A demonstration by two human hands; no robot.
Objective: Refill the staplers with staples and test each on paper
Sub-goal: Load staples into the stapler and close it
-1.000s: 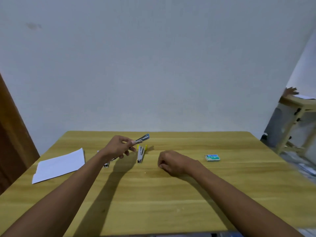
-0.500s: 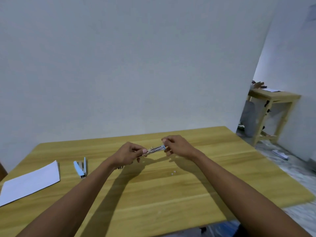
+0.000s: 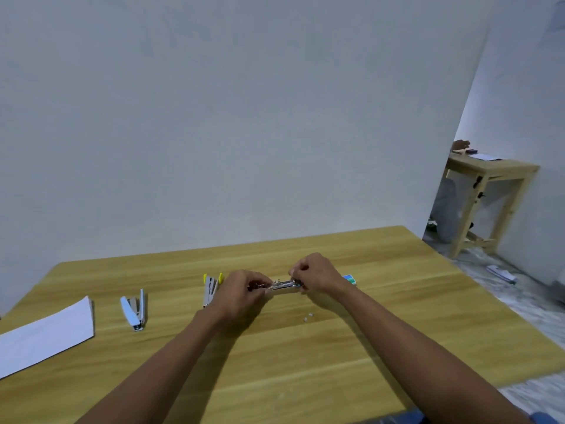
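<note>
Above the middle of the wooden table (image 3: 305, 356) I hold a silver stapler (image 3: 284, 285) between both hands. My left hand (image 3: 241, 290) grips its left end and my right hand (image 3: 315, 273) pinches its right end; what the fingertips hold there is hidden. A yellow-tipped stapler (image 3: 211, 289) lies open just behind my left hand. A light blue stapler (image 3: 133, 310) lies open further left. A white paper sheet (image 3: 46, 335) lies at the left edge. The staple box (image 3: 349, 279) peeks out behind my right wrist.
A few loose staple bits (image 3: 308, 317) lie on the table under my right forearm. A second wooden table (image 3: 492, 191) stands at the far right by the wall, with another person's hand on it. The floor to the right holds scattered items.
My right hand came up from the table and took the stapler's right end. The camera swung so the table sits lower and the blue stapler and paper show at left.
</note>
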